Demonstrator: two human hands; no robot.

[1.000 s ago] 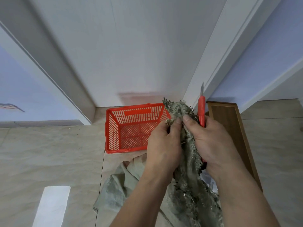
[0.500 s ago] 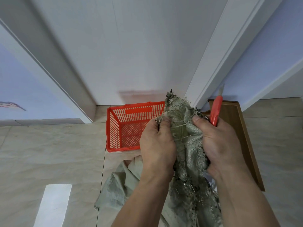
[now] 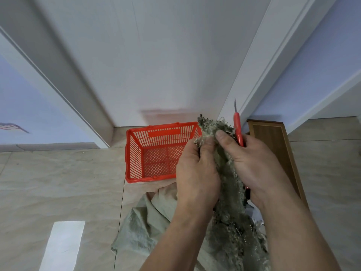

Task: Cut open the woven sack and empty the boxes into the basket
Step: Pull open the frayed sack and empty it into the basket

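Observation:
The grey-green woven sack lies crumpled on the tiled floor, its frayed top bunched up between my hands. My left hand pinches the frayed mouth from the left. My right hand grips the same bunch from the right and also holds a red utility knife, blade pointing up. An empty red plastic basket stands on the floor just beyond the sack, partly behind my left hand. No boxes show; the sack hides its contents.
A white door and its frame rise behind the basket. A brown wooden panel lies on the floor to the right, past my right hand. A bright patch of light marks the tiles at lower left.
Both hands have kept hold of the sack's frayed top and worked it between the fingers. The knife tilted right, then came back upright, blade up.

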